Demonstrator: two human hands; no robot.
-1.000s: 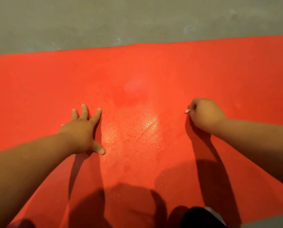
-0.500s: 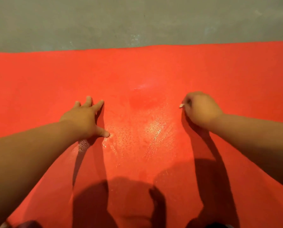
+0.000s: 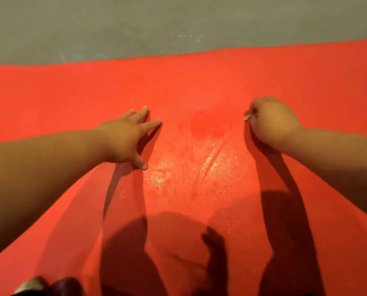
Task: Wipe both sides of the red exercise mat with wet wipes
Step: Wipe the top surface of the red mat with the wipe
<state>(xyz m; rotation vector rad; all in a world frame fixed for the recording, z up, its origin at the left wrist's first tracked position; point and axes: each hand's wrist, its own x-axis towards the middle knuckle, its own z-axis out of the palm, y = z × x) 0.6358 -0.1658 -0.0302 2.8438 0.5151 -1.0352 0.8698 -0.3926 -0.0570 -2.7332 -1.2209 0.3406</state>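
both bare arms reached out forward, the left hand (image 3: 125, 139) was planted palm down with fingers straight and spread and thumb splayed back, and the right hand (image 3: 274, 122) was balled knuckles-up, fingers curled tight round a wet wipe (image 3: 247, 118) just peeking out.

The mat (image 3: 199, 86) looks like rubbery foam with a fine pebbled grain, matt over most of its face. At its middle a wet patch (image 3: 210, 165) glistens, glossy, with slanting streaks. The floor (image 3: 135, 24) beyond is grey concrete, matt and slightly rough, with pale scuffs. The wipe (image 3: 247, 118) shows as a pale scrap.
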